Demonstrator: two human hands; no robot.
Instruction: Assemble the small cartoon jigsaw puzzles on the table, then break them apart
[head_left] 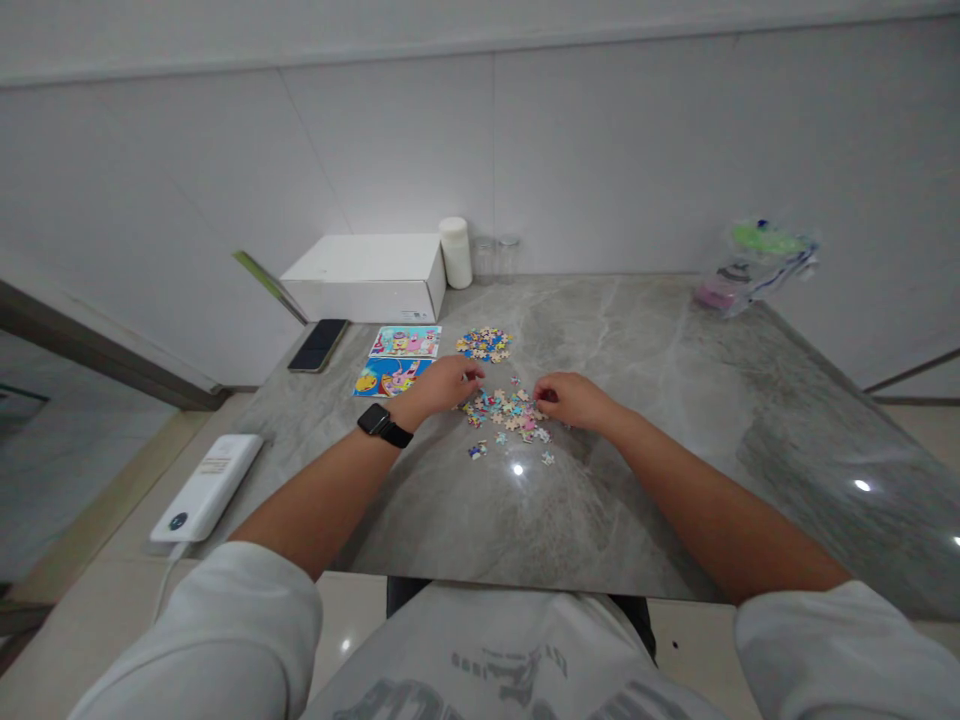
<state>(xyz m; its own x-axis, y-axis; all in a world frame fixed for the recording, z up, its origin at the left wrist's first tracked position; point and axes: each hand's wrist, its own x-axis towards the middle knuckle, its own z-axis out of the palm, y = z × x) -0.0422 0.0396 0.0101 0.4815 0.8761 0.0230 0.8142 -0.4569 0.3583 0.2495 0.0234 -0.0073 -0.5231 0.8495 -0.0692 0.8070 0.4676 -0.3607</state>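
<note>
Several small jigsaw pieces [516, 408] lie loosely spread on the grey marbled table [480, 520] between my hands. Behind them is a second heap of blue and yellow pieces [486, 343]. My left hand [452, 382], with a black watch on the wrist, is at the left edge of the spread pieces, its fingers curled together; anything between the fingertips is too small to tell. My right hand [568, 398] is at the right edge, thumb and fingers pinched, and what they hold cannot be made out. Two colourful cartoon picture cards [406, 341] lie left of the heaps, the nearer one partly behind my left hand.
At the back stand a white box [367, 277], a white bottle [455, 254] and two clear glasses [496, 260]. A phone [319, 346] and a white power bank [208, 488] with a cable are on the left. A plastic bag [754, 268] sits at the back right.
</note>
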